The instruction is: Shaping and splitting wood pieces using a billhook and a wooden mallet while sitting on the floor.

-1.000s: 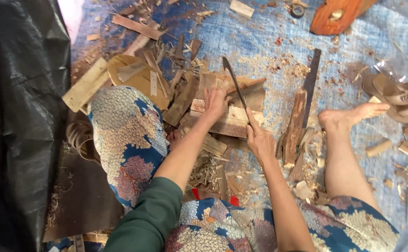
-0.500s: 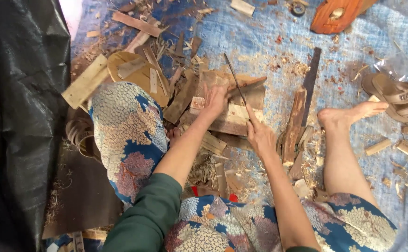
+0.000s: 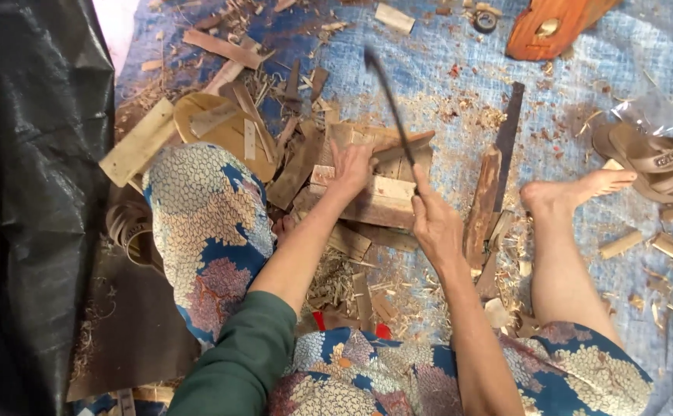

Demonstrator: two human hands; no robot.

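I sit on a blue tarp with wood scraps before me. My left hand (image 3: 349,169) presses down on a small piece of wood (image 3: 402,148) that stands on a flat wooden block (image 3: 379,199). My right hand (image 3: 434,220) grips the handle of a long dark blade (image 3: 389,104), which is raised and points away from me, above the block. My right bare foot (image 3: 575,190) rests to the right of the block.
A long dark knife (image 3: 495,181) lies right of the block. Planks and offcuts (image 3: 137,142) lie scattered at the left, black plastic sheeting (image 3: 28,177) beyond them. Brown sandals (image 3: 648,158) sit far right, an orange wooden piece (image 3: 556,25) at the top.
The blade in my right hand has swung upward and further from me, lifting off the wood. My left hand stays on the piece on the block.
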